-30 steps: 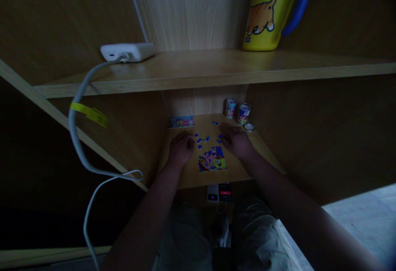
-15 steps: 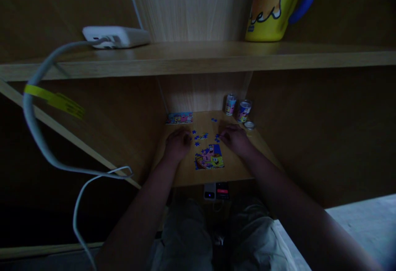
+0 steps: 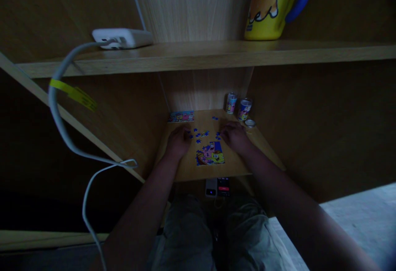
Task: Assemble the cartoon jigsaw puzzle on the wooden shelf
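Observation:
A partly joined jigsaw puzzle lies on the wooden board, showing a yellow and a pink cartoon figure. Loose blue and yellow puzzle pieces are scattered just beyond its far edge. My left hand rests on the board left of these pieces, its fingers curled, the tips beside a blue piece. On the other side my right hand is curled too, its fingertips at a small group of blue pieces. Whatever either hand pinches is too small and dark to make out.
A picture card lies at the back left. Two printed cans and a round lid are at the back right. Overhead, a shelf holds a white charger with a hanging cable and a yellow mug. Two phone-like devices sit below the board.
The view has shifted slightly. My hands stay in nearly the same places; a little more of the blue pieces shows beside the left fingertips. The joined puzzle looks the same.

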### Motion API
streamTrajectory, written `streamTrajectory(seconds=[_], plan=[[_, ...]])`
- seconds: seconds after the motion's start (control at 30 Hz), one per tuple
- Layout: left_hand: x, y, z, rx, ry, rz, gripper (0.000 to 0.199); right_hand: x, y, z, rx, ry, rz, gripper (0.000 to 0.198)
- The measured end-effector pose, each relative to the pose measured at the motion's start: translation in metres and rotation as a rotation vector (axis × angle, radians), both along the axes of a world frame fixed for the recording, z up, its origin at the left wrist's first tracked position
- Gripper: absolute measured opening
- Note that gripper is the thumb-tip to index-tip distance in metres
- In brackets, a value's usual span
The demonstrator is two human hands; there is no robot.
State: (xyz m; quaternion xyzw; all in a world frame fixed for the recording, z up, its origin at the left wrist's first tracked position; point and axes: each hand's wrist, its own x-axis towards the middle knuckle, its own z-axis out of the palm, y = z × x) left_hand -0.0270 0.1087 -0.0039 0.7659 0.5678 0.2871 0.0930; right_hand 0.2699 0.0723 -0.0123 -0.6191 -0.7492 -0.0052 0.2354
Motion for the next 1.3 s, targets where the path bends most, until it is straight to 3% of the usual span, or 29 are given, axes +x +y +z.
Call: streamTrajectory(seconds=[0.23, 0.43, 0.7, 0.93, 1.1, 1.3], plan=[[-0.006, 0.002, 0.000, 0.031, -0.112, 0.116, 0.034, 0.002, -0.004, 0.001, 0.027, -0.004, -0.040, 0.028], [-0.006, -0.002, 0.007, -0.034, -0.161, 0.161, 0.033, 0.001, 0.000, -0.002, 0.024, 0.065, -0.030, 0.017], [-0.005, 0.002, 0.007, -0.045, -0.220, 0.159, 0.030, 0.008, 0.004, -0.001, 0.045, 0.171, 0.119, 0.006], [-0.009, 0.010, 0.005, -0.066, -0.268, 0.172, 0.030, 0.010, 0.002, 0.000, 0.105, 0.233, 0.080, 0.015], [-0.013, 0.013, 0.004, -0.066, -0.261, 0.191, 0.029, 0.014, 0.001, -0.002, 0.112, 0.131, 0.060, 0.020], [-0.019, 0.015, 0.005, -0.068, -0.310, 0.208, 0.032, 0.013, 0.002, -0.011, 0.189, 0.081, 0.174, 0.028]])
